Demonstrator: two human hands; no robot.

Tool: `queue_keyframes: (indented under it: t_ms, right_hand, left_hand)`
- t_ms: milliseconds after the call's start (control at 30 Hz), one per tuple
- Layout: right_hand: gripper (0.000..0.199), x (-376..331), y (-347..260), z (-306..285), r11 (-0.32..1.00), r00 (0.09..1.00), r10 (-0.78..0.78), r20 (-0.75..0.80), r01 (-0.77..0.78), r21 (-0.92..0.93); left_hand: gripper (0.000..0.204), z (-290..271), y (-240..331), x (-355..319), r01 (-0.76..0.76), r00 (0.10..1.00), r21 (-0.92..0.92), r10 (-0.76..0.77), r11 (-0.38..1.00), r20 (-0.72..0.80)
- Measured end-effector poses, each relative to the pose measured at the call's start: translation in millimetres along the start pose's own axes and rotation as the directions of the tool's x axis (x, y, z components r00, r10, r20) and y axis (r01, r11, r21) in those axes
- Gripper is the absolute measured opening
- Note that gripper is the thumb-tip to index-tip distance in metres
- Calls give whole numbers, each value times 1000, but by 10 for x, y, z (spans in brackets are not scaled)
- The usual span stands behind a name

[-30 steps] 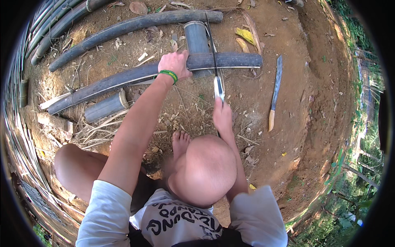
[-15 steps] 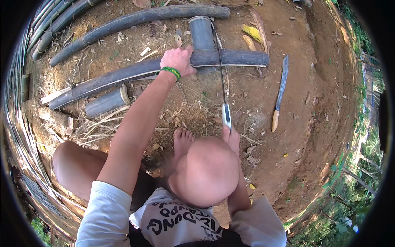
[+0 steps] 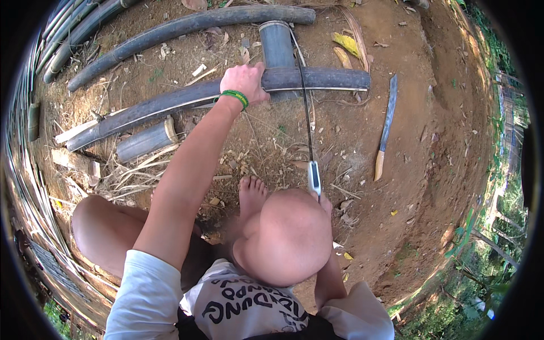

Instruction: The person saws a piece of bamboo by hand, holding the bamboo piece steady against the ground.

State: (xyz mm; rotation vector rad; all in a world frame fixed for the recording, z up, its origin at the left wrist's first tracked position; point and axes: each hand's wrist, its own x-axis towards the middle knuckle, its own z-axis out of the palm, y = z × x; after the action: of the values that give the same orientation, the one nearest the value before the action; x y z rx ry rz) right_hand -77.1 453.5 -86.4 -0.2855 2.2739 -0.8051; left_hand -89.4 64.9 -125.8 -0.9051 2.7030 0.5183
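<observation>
The saw handle [image 3: 314, 179] is a little nearer the person than half a second ago, drawn toward the right knee [image 3: 294, 235], while the left hand [image 3: 243, 82] stays in the same spot. The bamboo pole [image 3: 337, 79] lies across a thick bamboo block [image 3: 277, 46], its right end sticking out past it. The thin blade [image 3: 308, 124] crosses the pole just right of that block. The left fingers are clamped over the pole left of the blade, pressing it down. The right hand [image 3: 326, 205] is closed on the lower end of the handle, though the knee hides much of it and I cannot tell how each finger lies. This looks like the pulling stroke of a cut across the pole; how deep it goes is too small to see. The next move seems to call for a straight push along the same line, with the pole held steady. Farther out, a long knife [image 3: 387, 122] lies on the ground to the right, and another pole [image 3: 170, 38] lies beyond the block
</observation>
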Motion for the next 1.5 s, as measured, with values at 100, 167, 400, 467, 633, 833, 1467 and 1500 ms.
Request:
queue_keyframes:
  t_ms: [100,167,400,467,633,833,1467,1500]
  right_hand:
    - [50,992,-391,283,997,994,-76,-77,77,0]
    - [52,1348,-837,369,983,976,-176,-130,168,-74]
    - [42,62,-261,-18,996,996,83,28,-84,33]
    - [43,-139,-37,-35,999,999,-33,0,33,28]
    - [51,749,-285,265,993,993,-99,-69,94,-75]
    - [55,1172,-675,306,984,979,-167,-118,159,-75]
    - [55,520,-371,109,990,990,-142,10,142,-4]
    - [54,166,-184,20,997,997,-73,-25,73,-1]
  left_hand:
    - [66,-38,101,-14,-27,999,-9,26,1000,-41]
    - [66,-49,139,-21,-13,1000,-1,13,1000,4]
    - [64,-75,-26,52,7,1000,-16,-7,1000,-12]
    - [63,-26,-7,-13,0,1000,-14,0,1000,-19]
    - [65,-12,37,-21,-7,1000,-9,7,1000,20]
    - [67,-61,65,-58,8,999,7,-8,1000,52]
    - [61,-17,-4,-72,0,1000,-58,-1,998,-13]
    - [61,27,32,-65,-25,997,-68,20,997,-71]
